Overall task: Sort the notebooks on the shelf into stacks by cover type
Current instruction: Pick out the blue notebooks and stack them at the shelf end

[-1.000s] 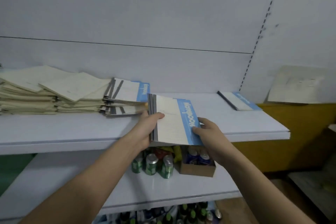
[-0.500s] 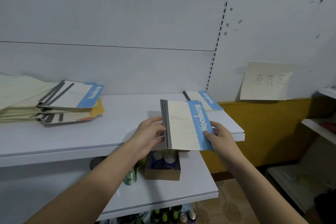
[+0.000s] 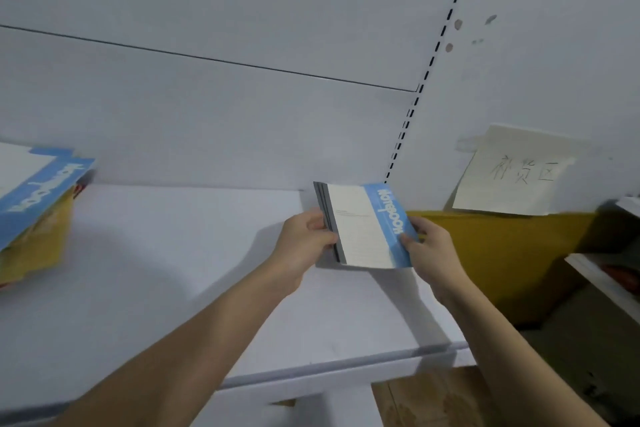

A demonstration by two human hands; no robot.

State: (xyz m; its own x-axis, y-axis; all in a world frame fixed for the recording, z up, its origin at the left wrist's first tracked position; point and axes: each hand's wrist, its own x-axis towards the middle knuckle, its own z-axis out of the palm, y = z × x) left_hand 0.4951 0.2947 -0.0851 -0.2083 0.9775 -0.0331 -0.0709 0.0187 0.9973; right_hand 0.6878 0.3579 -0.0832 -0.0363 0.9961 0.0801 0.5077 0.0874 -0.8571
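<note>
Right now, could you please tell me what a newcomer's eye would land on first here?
The blue-and-white notebooks, gripped between the left hand and right hand over the white shelf's right end. Next, the handwritten paper sign on the wall at right, and the blue-topped notebook stack at far left.

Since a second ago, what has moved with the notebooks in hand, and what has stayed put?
Both hands have carried the notebooks rightward along the white shelf, away from the stack at the left, to the far right end near the paper sign. The lone notebook that lay there is now hidden behind them. Unchanged: the left hand grips the spine side, the right hand the blue edge; nothing was released.
</note>
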